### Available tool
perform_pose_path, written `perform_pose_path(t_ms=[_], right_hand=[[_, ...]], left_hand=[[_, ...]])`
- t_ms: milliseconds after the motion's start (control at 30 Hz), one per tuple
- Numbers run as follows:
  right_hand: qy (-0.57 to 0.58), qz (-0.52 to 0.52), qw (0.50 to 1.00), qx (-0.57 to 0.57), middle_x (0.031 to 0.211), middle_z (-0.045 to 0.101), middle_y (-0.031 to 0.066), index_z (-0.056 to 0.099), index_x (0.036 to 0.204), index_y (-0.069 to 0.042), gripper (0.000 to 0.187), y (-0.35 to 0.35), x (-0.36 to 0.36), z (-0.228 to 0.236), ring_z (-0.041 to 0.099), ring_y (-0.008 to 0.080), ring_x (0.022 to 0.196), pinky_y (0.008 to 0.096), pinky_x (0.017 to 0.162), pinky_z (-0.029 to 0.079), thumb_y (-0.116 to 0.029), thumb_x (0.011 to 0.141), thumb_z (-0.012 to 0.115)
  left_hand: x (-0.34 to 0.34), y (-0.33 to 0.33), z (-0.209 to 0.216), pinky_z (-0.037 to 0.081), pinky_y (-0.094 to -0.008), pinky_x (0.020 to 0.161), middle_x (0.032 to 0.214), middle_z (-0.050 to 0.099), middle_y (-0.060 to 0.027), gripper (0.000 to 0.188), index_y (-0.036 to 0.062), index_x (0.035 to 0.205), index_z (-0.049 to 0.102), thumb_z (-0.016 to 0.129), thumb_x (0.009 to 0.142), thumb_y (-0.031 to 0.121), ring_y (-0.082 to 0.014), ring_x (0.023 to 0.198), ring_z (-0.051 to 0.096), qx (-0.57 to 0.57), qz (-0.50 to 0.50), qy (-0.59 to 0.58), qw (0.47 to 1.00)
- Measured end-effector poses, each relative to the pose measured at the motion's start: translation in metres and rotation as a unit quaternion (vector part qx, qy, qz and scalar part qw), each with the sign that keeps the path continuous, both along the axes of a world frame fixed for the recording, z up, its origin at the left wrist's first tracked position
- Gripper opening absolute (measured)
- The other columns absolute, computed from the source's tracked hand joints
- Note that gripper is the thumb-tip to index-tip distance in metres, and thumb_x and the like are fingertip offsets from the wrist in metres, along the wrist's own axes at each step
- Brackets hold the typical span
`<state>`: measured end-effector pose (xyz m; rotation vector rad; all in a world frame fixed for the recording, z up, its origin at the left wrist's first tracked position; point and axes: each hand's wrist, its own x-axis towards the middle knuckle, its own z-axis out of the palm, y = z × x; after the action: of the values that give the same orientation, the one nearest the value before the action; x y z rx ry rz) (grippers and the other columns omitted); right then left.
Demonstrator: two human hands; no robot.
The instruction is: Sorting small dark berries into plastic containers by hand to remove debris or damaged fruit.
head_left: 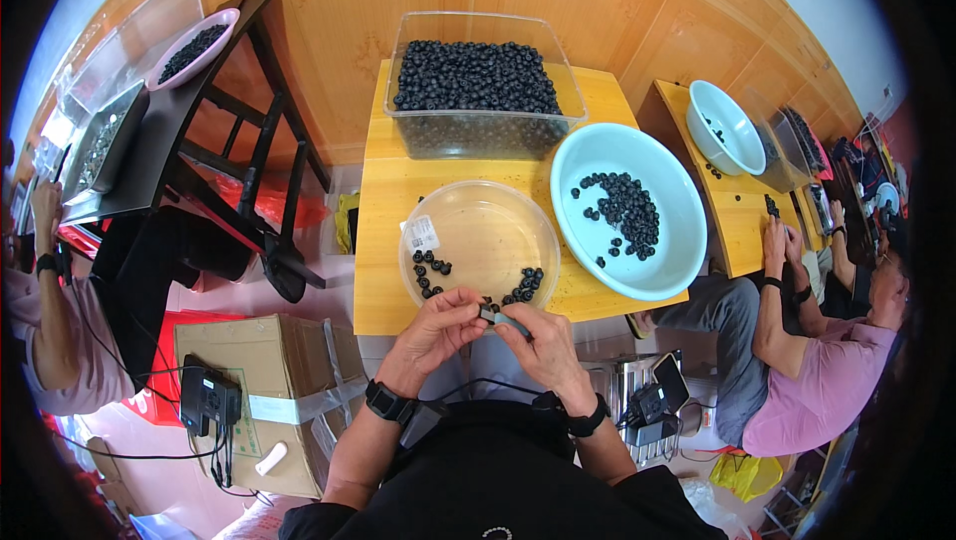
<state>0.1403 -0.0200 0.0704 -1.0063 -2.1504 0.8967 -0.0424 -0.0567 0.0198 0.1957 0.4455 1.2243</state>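
Note:
My left hand point(438, 329) and my right hand point(548, 346) meet at the front edge of a yellow wooden table. Fingers of the left hand are pinched on a small dark piece, too small to name for sure. The right hand's thumb and fingers close on a small flat grey piece point(510, 323), its kind unclear, right beside the left fingertips. Just beyond lies a round clear plastic tray point(478, 231). It holds black round beads point(431, 271) in a left group and more beads point(525, 284) at its right, near my fingers.
Behind the tray stands a clear plastic bin point(478, 134) full of black beads. At right is a light-blue basin point(588, 266) with loose beads. A cardboard box point(249, 341) sits at lower left. Co-workers sit at a dark table point(164, 146) on the left and a yellow table point(737, 226) on the right.

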Motion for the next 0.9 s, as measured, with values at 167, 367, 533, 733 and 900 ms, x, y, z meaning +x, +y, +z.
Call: perform_pose_path(t_ms=[167,367,533,733,900], right_hand=[[0.028,0.032,0.999,0.029,0.074,0.063,0.0118,0.063,0.091,-0.004,0.017,0.004,0.003,-0.007,0.062,0.0292,0.058,0.0357,0.050,0.046,-0.019,0.084,0.066],[0.026,-0.059,0.998,0.011,0.067,0.060,0.0146,0.063,0.091,-0.003,0.018,0.030,0.027,-0.028,0.061,0.0332,0.060,0.0366,0.052,0.045,-0.020,0.086,0.064],[0.025,-0.028,0.998,-0.052,0.066,0.059,0.0161,0.062,0.089,-0.003,0.017,0.016,0.014,-0.002,0.060,0.0328,0.058,0.0364,0.051,0.045,-0.020,0.087,0.063],[0.014,0.028,0.999,-0.015,0.068,0.061,0.0138,0.062,0.089,-0.004,0.016,0.006,0.004,0.005,0.061,0.0303,0.055,0.0363,0.050,0.045,-0.021,0.086,0.063],[0.001,0.038,0.999,-0.004,0.070,0.062,0.0130,0.062,0.089,-0.004,0.017,0.005,0.003,0.008,0.061,0.0296,0.056,0.0365,0.051,0.047,-0.021,0.086,0.064]], left_hand=[[-0.006,-0.005,0.003,0.057,-0.0240,0.071,0.087,0.066,-0.0072,0.011,0.0019,0.096,0.061,0.064,0.086,0.004,-0.0138,0.076,0.066,0.014,-0.020,0.013,1.000],[-0.001,-0.014,0.024,0.055,-0.0227,0.067,0.091,0.066,-0.0114,0.012,0.0017,0.096,0.061,0.065,0.085,0.005,-0.0141,0.073,0.066,0.066,-0.083,-0.006,0.994],[-0.006,-0.007,0.014,0.058,-0.0250,0.071,0.093,0.066,-0.0125,0.011,0.0028,0.098,0.061,0.061,0.087,0.003,-0.0157,0.079,0.067,0.021,-0.015,0.017,1.000],[0.000,-0.005,0.009,0.058,-0.0252,0.071,0.090,0.067,-0.0089,0.010,0.0035,0.098,0.061,0.062,0.088,0.004,-0.0149,0.077,0.067,-0.017,0.003,0.016,1.000],[0.000,-0.005,0.011,0.058,-0.0248,0.070,0.086,0.066,-0.0061,0.009,0.0035,0.097,0.061,0.062,0.088,0.004,-0.0149,0.077,0.067,-0.024,0.007,0.001,1.000]])
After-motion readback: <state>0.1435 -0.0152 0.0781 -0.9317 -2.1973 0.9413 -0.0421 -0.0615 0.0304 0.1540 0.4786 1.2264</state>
